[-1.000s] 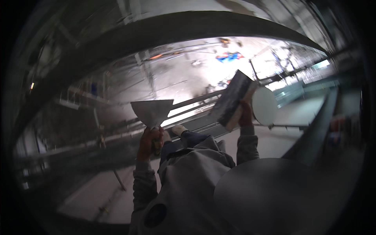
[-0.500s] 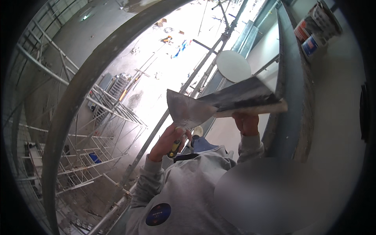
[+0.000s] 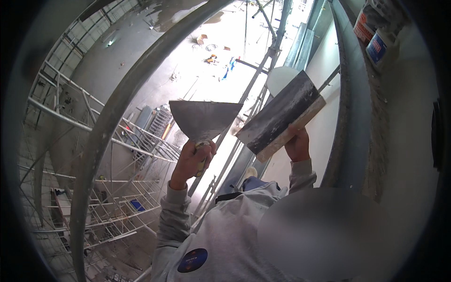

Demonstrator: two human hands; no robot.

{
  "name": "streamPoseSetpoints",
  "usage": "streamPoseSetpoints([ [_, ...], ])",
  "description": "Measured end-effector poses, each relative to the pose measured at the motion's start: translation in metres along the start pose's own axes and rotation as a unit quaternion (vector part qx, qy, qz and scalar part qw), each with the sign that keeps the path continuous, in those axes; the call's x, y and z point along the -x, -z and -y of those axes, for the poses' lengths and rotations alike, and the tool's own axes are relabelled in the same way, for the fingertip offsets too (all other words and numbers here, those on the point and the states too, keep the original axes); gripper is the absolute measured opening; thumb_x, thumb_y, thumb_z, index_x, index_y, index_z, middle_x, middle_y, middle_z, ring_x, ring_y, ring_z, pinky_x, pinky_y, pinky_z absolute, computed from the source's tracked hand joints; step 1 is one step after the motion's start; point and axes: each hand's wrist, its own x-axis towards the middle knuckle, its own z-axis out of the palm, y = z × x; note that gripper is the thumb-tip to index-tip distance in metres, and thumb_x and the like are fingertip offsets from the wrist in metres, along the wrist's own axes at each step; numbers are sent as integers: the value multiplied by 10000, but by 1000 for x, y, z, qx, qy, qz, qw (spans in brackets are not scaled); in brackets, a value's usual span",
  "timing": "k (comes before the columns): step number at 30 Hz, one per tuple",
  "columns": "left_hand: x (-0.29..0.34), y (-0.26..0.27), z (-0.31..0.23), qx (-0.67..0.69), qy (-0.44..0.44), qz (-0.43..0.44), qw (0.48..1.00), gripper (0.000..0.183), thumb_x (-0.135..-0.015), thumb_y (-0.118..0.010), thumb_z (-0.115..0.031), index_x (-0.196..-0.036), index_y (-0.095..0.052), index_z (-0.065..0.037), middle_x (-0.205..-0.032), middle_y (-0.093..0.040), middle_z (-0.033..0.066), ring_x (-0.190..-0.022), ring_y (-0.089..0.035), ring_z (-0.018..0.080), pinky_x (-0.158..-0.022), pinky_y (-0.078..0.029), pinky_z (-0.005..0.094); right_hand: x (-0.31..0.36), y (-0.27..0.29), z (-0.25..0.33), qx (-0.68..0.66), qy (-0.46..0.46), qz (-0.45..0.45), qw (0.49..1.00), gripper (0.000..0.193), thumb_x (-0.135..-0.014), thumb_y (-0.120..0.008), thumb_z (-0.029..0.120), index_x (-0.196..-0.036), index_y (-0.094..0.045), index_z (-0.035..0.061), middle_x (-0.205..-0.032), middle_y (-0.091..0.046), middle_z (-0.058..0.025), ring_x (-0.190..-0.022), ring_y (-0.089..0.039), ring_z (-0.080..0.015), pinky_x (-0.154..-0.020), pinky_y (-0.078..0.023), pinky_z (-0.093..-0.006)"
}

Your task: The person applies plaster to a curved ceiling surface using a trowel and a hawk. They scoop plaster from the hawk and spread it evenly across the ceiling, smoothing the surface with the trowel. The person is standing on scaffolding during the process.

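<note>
My left hand (image 3: 193, 162) is closed around the yellow-and-black handle of a wide putty knife (image 3: 205, 116). The knife's broad metal blade points away from me, its straight edge outermost. To the right, my right hand (image 3: 298, 143) grips a rectangular plastering trowel (image 3: 284, 112) from its near side. The trowel's dark face carries pale smears, and a light-coloured strip runs along its near edge. It tilts up toward the right. A gap separates the two tools, both held up in front of my chest.
A curved metal rail (image 3: 127, 87) sweeps past on the left, above scaffold frames (image 3: 117, 207) and a floor far below. A grey beam (image 3: 354, 117) runs along the right, with a white bottle (image 3: 379, 49) at its far end. A pale round disc (image 3: 280, 79) lies behind the trowel.
The putty knife has moved left, away from the trowel it overlapped, and its blade has turned more upright. The trowel has tilted more steeply. The whole view has shifted slightly.
</note>
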Motion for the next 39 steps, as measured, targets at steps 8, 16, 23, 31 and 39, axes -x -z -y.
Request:
streamPoseSetpoints([
  [8,-126,-43,14,-538,-261,-7,802,712,-668,-528,62,-1309,-456,-241,-804,-561,51,-625,-571,213,-541,-478,336,-58,-12,-1,-35,-164,6,986,236,-779,-551,137,-980,-566,14,-806,-612,-94,-726,-631,-218,-629,-543,-314],
  [16,-176,9,130,-539,-60,-5,840,534,-837,-535,-119,-1337,-402,-251,-777,-545,110,-698,-579,294,-605,-464,403,-113,70,103,5,72,-28,997,330,-686,-549,73,-1012,-564,22,-854,-595,-81,-819,-610,-231,-704,-528,-344],
  [23,-136,10,252,-387,174,-126,897,493,-830,-562,-144,-1305,-434,-118,-776,-583,164,-649,-544,259,-627,-434,388,-233,161,148,310,155,-224,911,167,-737,-608,91,-892,-566,45,-725,-506,-5,-709,-531,-143,-586,-422,-320],
  [31,-167,14,321,-182,260,-287,904,159,-849,-535,-133,-942,-567,-9,-586,-520,25,-469,-453,94,-449,-368,297,-283,113,199,434,126,-292,843,265,-738,-656,138,-940,-527,24,-801,-488,-13,-716,-499,-129,-626,-416,-298],
  [39,-371,-9,224,113,198,-127,965,236,-889,-502,-196,-1006,-484,8,-712,-577,70,-462,-490,91,-395,-389,224,-333,156,222,807,321,-114,482,186,-854,-539,54,-1024,-529,-23,-916,-512,-43,-865,-534,-156,-785,-440,-320],
])
